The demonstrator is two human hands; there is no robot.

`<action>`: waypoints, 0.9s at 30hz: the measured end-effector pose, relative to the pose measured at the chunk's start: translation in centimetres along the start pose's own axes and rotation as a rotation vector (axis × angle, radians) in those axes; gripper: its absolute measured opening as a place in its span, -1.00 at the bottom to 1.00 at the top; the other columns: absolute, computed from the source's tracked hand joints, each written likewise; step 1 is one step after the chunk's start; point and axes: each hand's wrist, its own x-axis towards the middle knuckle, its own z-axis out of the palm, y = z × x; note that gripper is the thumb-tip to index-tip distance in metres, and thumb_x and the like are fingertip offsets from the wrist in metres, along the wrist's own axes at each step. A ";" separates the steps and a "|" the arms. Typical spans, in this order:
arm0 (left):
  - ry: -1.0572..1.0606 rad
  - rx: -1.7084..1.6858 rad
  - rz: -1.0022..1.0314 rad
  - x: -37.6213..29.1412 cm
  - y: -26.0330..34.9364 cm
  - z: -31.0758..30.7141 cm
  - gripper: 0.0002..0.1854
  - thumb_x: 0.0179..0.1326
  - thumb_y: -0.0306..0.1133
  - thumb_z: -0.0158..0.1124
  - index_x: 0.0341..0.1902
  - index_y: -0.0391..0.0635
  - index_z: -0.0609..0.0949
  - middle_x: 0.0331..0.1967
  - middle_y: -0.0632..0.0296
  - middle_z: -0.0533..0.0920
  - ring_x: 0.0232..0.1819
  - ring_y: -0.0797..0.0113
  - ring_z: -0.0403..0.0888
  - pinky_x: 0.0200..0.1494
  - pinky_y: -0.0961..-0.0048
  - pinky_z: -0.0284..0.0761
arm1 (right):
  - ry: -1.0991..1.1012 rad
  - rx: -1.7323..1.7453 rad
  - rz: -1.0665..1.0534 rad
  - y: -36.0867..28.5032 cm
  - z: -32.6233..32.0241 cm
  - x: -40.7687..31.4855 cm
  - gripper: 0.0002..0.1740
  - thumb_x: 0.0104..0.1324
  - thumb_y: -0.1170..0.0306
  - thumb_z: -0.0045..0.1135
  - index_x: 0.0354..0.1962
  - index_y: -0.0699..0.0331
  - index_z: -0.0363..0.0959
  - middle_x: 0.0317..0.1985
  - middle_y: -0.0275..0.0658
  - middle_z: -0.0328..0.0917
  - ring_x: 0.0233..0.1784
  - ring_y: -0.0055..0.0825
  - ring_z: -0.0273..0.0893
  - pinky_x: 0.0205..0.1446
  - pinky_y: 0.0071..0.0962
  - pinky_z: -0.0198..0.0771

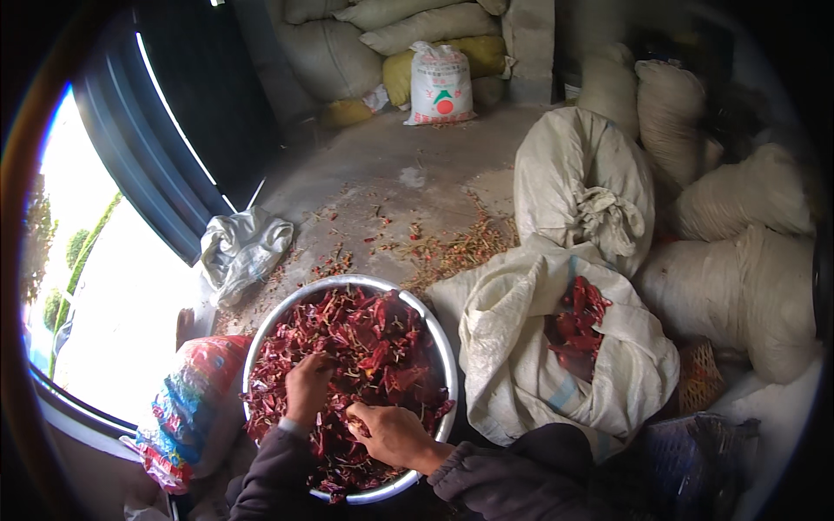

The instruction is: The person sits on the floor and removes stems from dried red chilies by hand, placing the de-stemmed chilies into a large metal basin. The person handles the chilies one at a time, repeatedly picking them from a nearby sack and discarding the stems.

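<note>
A wide round metal basin full of dried red chili peppers with pale stems stands in front of me. Over the left-centre of the peppers is my left hand, its fingers curled downward and their tips hidden among the peppers. Close by on the right, my right hand is curled above the peppers, with small pale stem-like bits at its fingers. The two hands are apart. To the right, an open white woven sack has more red chili peppers inside.
Loose stems and pepper bits litter the concrete floor. A crumpled plastic sack lies by the doorway, a colourful bag left of the basin. Full sacks stand at right; a printed white sack stands at the back.
</note>
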 end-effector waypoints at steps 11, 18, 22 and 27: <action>-0.183 -1.330 -0.662 -6.7 7.0 -2.6 -0.68 0.52 -0.29 0.17 0.16 -0.27 0.58 -0.05 0.14 0.69 -0.14 0.33 0.70 -0.11 0.39 0.66 | 0.058 -0.033 0.023 1.1 2.3 1.6 -0.57 0.33 0.28 0.34 -0.05 0.29 0.30 -0.33 0.05 0.65 -0.27 0.09 0.68 -0.22 -0.02 0.56; -0.170 -1.032 -0.647 -7.4 6.3 -3.1 -0.71 0.50 -0.39 0.17 0.16 -0.28 0.64 -0.06 0.14 0.76 -0.20 0.41 0.71 -0.13 0.48 0.63 | 0.045 0.209 0.102 2.7 2.1 1.9 -0.51 0.30 0.35 0.36 0.08 0.44 0.41 -0.22 0.18 0.68 -0.10 0.07 0.73 -0.01 -0.16 0.58; -0.113 -0.964 -0.622 -7.6 5.8 -2.8 -0.79 0.50 -0.44 0.17 0.06 -0.28 0.66 -0.08 0.11 0.78 -0.16 0.41 0.73 -0.11 0.52 0.60 | 0.038 0.251 0.154 3.7 2.3 1.8 -0.54 0.27 0.41 0.42 0.07 0.37 0.46 -0.05 0.03 0.71 0.06 -0.18 0.72 0.16 -0.26 0.55; -0.020 -0.978 -0.646 -7.6 4.7 -3.1 -0.83 0.48 -0.41 0.24 0.00 -0.24 0.66 -0.23 0.24 0.73 -0.26 0.49 0.70 -0.16 0.55 0.61 | 0.072 0.381 0.133 4.4 2.4 1.8 -0.57 0.27 0.56 0.33 0.08 0.31 0.44 -0.01 -0.15 0.67 0.11 -0.39 0.64 0.26 -0.38 0.48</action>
